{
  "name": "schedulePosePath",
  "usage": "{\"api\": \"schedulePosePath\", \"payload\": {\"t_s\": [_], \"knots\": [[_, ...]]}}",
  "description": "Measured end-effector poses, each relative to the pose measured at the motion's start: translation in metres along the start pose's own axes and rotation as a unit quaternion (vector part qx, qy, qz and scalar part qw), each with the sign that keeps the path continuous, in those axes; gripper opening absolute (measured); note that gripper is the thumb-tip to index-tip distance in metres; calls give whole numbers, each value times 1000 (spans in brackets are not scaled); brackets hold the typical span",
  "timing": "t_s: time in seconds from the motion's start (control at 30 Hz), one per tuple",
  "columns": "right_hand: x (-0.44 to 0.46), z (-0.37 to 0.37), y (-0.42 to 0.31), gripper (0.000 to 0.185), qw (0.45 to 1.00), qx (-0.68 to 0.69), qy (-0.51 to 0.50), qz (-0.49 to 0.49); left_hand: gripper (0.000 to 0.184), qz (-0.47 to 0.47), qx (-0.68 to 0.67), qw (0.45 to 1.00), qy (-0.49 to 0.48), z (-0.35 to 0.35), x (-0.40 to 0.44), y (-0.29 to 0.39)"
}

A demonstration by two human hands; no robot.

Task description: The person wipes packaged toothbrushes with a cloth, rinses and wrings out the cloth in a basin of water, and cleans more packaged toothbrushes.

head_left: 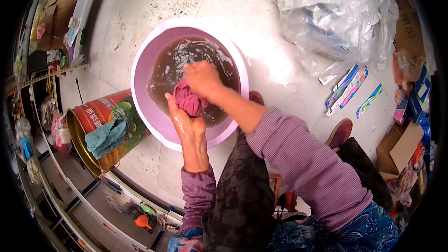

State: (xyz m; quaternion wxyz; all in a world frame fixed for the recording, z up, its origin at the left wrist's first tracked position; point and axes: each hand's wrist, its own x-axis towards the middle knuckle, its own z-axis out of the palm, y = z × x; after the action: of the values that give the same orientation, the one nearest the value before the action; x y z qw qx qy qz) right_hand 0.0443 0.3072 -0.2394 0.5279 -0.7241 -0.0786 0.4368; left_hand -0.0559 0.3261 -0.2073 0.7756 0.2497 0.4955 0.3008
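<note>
A pink basin (pixel 142 107) with a pale rim stands on the floor, holding murky water (pixel 163 77). Over the water, a bunched dark-pink cloth (pixel 187 100) rests against the palm and fingers of my left hand (pixel 185 123), which is wet and turned upward. My right hand (pixel 203 79) is closed in a fist just above the cloth, its wrist crossing the cloth's right side. Whether the fist grips part of the cloth is hidden.
A red and gold can (pixel 105 109) lies at the basin's left with a teal cloth (pixel 106 137) on it. Shelves (pixel 79 191) line the left. Clear plastic bags (pixel 336 18), packaged toothbrushes (pixel 347 88) and an open carton (pixel 401 151) are at the right.
</note>
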Motion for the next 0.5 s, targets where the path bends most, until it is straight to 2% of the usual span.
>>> {"api": "schedulePosePath", "payload": {"t_s": [0.03, 0.07, 0.1, 0.17, 0.2, 0.27, 0.3, 0.37, 0.4, 0.43, 0.47, 0.5], "knots": [[6, -10, 7, 41, 1000, -7, 5, 25, 44, -3, -9, 1000, 16, -2, 1, 0], [8, -23, 11, 44, 1000, 2, 8, 24, 53, 9, 15, 1000, 18, -21, 14, -4], [17, -31, 20, 46, 999, -27, 18, 32, 53, 8, 16, 1000, 18, -33, 19, -6], [29, -25, 44, 44, 994, -23, 108, -9, 78, -45, 73, 994, 63, -58, 28, -14], [31, -14, 64, 44, 994, -23, 110, -7, 84, -82, 97, 987, 95, -77, 41, -24], [21, 16, 94, 48, 962, -178, 183, -95, 85, -101, 91, 987, 88, -75, 40, -31], [6, 13, 89, 40, 980, -180, 75, -40, 86, -119, 84, 986, 81, -67, 36, -34], [-6, 4, 78, 38, 994, -69, -79, 26, 82, -124, 81, 985, 94, -63, 37, -34], [-12, 4, 72, 38, 994, -69, -80, 25, 79, -121, 47, 991, 9, -70, 44, -34], [-21, 6, 67, 34, 993, 8, -119, 17, 77, -117, 12, 990, -73, -78, 49, -34], [-32, 7, 61, 30, 984, 84, -156, 11, 62, -144, -6, 990, -9, -67, 41, -23], [-45, 9, 51, 30, 983, 57, -162, -65, 62, -141, -8, 990, -6, -66, 38, -18]]}}
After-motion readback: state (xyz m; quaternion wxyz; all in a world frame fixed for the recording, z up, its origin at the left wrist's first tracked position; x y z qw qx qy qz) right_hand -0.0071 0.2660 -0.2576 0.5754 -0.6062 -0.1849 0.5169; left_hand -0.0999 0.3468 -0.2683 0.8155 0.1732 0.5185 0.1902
